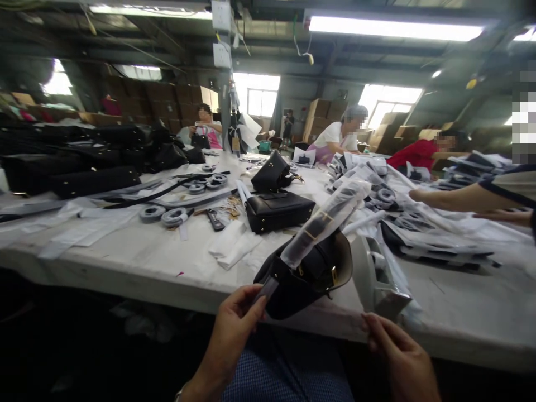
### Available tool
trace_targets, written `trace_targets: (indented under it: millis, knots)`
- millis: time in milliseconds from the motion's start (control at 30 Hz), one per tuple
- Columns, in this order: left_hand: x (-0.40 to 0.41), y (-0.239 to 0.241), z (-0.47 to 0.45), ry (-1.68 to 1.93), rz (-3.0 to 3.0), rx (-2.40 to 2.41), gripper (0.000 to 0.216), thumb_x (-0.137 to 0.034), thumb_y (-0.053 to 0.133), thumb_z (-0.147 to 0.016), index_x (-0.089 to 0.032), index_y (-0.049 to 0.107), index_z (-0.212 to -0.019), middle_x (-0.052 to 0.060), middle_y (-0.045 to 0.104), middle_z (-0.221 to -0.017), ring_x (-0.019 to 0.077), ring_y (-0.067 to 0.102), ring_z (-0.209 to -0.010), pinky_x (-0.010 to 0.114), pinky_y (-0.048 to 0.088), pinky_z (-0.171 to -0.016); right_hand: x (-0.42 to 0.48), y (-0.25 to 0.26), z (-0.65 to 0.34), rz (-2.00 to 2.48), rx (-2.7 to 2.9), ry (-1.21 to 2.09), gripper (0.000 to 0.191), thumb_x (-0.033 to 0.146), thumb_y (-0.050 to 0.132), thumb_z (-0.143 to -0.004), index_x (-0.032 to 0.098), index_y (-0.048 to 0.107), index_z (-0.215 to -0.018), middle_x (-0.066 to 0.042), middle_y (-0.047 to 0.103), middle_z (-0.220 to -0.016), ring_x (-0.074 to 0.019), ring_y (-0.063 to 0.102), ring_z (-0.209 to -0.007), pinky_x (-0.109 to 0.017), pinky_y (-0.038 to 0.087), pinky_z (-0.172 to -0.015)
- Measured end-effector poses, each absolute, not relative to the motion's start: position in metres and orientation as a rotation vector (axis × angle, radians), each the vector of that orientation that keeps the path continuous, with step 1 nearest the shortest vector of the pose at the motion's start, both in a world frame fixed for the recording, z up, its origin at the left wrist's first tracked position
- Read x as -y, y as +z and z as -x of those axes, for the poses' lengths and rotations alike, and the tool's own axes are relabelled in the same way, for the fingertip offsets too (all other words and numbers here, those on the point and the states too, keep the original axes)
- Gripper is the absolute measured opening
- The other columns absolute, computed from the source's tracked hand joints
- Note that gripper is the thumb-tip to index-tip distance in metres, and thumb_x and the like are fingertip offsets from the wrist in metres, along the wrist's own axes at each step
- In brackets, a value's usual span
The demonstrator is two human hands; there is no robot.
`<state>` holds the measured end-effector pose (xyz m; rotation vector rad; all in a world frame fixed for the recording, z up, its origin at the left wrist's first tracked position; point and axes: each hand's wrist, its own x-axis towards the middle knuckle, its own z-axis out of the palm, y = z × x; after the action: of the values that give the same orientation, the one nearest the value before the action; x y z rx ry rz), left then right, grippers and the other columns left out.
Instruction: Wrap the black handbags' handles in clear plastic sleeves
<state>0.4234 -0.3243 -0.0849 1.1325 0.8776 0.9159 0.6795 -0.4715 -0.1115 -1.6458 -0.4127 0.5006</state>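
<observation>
A black handbag with gold fittings leans at the table's front edge, its top open toward the right. From it rises a strap wrapped in clear plastic. My left hand is closed in a pinch on the lower plastic-covered end of this strap, beside the bag. To the right, my right hand has thumb and forefinger pressed together just in front of a grey-white tape dispenser. Whatever lies between those fingertips, if anything, is too small to make out.
Two black bags, one a larger bag, stand mid-table near a black cutter and rolled straps. Black bags crowd the left. Wrapped straps pile up right, where a co-worker's arm reaches in. Other people work behind.
</observation>
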Motion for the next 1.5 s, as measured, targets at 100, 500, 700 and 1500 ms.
trace_targets:
  millis: [100, 500, 700, 1500]
  knots:
    - [0.325, -0.085, -0.423, 0.933, -1.184, -0.867, 0.039, -0.041, 0.074, -0.078, -0.015, 0.068, -0.105, 0.002, 0.065, -0.073, 0.0112, 0.054, -0.061, 0.017, 0.037, -0.048, 0.454, -0.082, -0.623, 1.597, 0.827, 0.737, 0.037, 0.051, 0.075, -0.071, 0.015, 0.075, -0.076, -0.003, 0.069, -0.063, -0.0117, 0.056, -0.051, -0.020, 0.048, -0.053]
    - [0.323, -0.086, -0.418, 1.007, -1.277, -0.786, 0.029, -0.036, 0.072, -0.081, -0.018, 0.071, -0.103, 0.007, 0.072, -0.094, 0.0184, 0.063, -0.081, 0.023, 0.050, -0.069, 0.372, -0.042, -0.547, 1.662, 1.110, 0.641, 0.037, 0.050, 0.064, -0.083, 0.018, 0.074, -0.069, -0.003, 0.068, -0.057, -0.0144, 0.060, -0.049, -0.022, 0.043, -0.048]
    - [0.323, -0.080, -0.417, 0.949, -1.156, -0.764, 0.031, -0.036, 0.074, -0.079, -0.017, 0.071, -0.103, 0.005, 0.069, -0.089, 0.0107, 0.053, -0.068, 0.017, 0.041, -0.058, 0.375, -0.042, -0.554, 1.724, 1.176, 0.663, 0.036, 0.049, 0.062, -0.084, 0.018, 0.074, -0.069, -0.003, 0.070, -0.060, -0.0141, 0.062, -0.049, -0.021, 0.044, -0.050]
    - [0.317, -0.072, -0.409, 0.498, -0.793, -0.628, 0.036, -0.040, 0.079, -0.073, -0.011, 0.060, -0.083, 0.001, 0.055, -0.078, -0.0024, 0.023, -0.044, 0.014, 0.010, -0.041, 0.382, -0.086, -0.540, 1.643, 1.135, 0.407, 0.027, 0.037, 0.053, -0.089, 0.020, 0.074, -0.085, -0.005, 0.074, -0.072, -0.0203, 0.067, -0.060, -0.026, 0.049, -0.060]
